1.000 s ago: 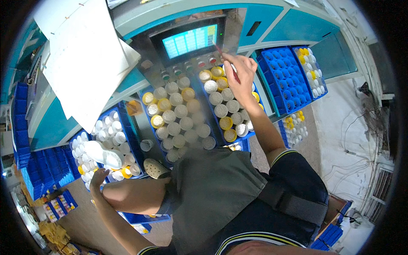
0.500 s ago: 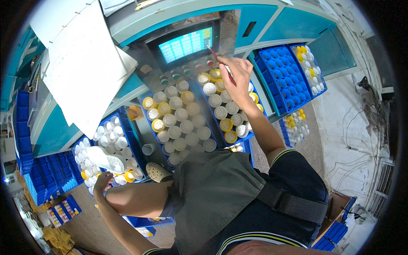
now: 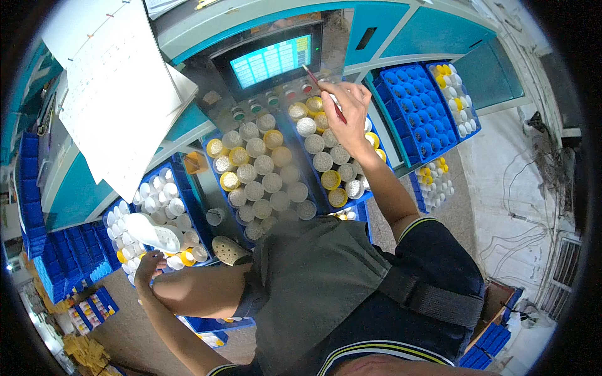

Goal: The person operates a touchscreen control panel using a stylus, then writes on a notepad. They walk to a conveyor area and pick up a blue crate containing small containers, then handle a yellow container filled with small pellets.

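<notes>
My right hand [image 3: 346,108] is raised over the far end of a blue tray [image 3: 360,199] of white and yellow capped bottles and grips a red pen [image 3: 324,94], its tip pointing up toward the lit screen [image 3: 271,61]. My left hand [image 3: 148,268] is low at the left, resting on my raised knee beside a blue tray of white capped bottles [image 3: 153,207]; its fingers are curled and I see nothing in it. A second tray of capped bottles [image 3: 260,175] lies between the two hands.
Sheets of paper [image 3: 119,94] hang at the upper left. A round row of buttons [image 3: 269,100] sits under the screen. Blue racks [image 3: 417,113] with a few white and yellow bottles stand at right. Stacked blue racks [image 3: 56,263] are at the far left. Two sandals [image 3: 157,233] rest on the left tray.
My right hand has lifted from the bottle caps toward the screen, carrying the red pen upward. My left hand has stayed near my knee.
</notes>
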`<state>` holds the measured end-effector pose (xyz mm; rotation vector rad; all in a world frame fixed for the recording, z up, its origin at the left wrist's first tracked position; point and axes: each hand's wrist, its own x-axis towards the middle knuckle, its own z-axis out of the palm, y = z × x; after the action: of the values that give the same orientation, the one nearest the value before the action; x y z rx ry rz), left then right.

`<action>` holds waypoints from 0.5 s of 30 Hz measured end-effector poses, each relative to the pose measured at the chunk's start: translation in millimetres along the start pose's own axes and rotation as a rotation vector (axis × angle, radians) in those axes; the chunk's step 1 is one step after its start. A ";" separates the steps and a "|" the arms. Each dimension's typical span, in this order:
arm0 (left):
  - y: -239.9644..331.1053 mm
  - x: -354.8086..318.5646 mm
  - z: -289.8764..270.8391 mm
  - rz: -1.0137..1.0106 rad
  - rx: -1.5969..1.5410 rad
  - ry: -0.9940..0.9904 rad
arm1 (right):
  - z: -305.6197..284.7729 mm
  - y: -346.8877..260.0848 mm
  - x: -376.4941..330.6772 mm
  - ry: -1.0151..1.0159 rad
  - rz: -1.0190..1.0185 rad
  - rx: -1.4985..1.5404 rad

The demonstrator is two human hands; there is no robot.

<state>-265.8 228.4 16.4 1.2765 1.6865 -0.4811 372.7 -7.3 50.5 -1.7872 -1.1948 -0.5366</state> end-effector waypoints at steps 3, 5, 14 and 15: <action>-1.4 0.9 -0.9 0.017 0.004 -0.006 | 0.9 -1.0 1.6 -0.002 0.004 0.019; -1.9 1.5 -1.1 0.023 0.006 -0.008 | 1.9 -1.0 2.3 -0.006 -0.002 0.016; -6.0 5.8 -2.8 -0.001 -0.003 -0.015 | 3.5 5.6 -0.9 -0.013 0.000 -0.012; -5.8 6.1 -3.1 0.000 -0.007 -0.017 | 3.9 6.0 -1.0 -0.019 0.008 -0.009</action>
<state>-272.6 231.8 11.5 1.2639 1.6720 -0.4840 377.1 -5.2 45.1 -1.8077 -1.1990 -0.5223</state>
